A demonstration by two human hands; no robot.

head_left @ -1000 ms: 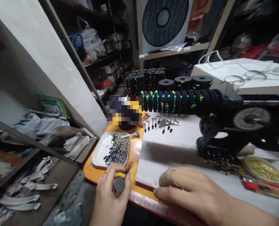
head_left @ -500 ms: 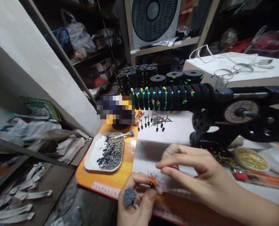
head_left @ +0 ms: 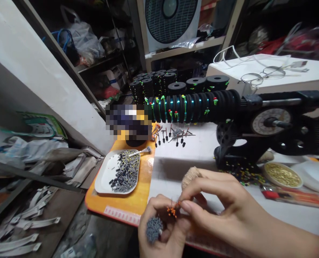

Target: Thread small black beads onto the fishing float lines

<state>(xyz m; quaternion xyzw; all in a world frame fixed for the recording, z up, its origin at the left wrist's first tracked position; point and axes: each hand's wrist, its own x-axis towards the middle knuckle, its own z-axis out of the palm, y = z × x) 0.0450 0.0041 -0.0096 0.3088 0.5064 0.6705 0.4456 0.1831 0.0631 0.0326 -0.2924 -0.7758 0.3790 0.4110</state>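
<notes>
Low at the near edge of the frame, both hands meet over the front of the orange board (head_left: 134, 202). Left hand (head_left: 163, 231) is curled shut, palm up, around a grey-tipped bundle (head_left: 154, 229) of thin pieces whose heads stick out by the heel of the palm; its upper fingers also steady an orange-tipped bundle (head_left: 172, 210) just above. Right hand (head_left: 224, 208) comes in from the right, thumb and forefinger narrowed to a pinch on the orange tips, the other fingers loosely bent beneath. Both bundles are off the surface, held just above the board's near rim. Behind the right knuckles sits a ball of twine (head_left: 189, 175), partly hidden. To the left on the board, a white tray (head_left: 105, 173) holds a heap of grey pieces with a thin stick laid across its far end. Beyond the hands lies a white sheet (head_left: 202, 150) with a few black-headed pins (head_left: 172, 138) scattered at its far side. Above them a row of black spools (head_left: 191, 105), dotted with green and red beads, is threaded on the shaft of a black winding machine (head_left: 237, 150) with a round dial (head_left: 271, 122). More spool stacks (head_left: 154, 84) stand further back. A dish of brass bits (head_left: 281, 174) sits right of the machine's base; spectacles (head_left: 261, 75) rest on a white box, and a fan (head_left: 170, 18) stands on the shelf behind.
</notes>
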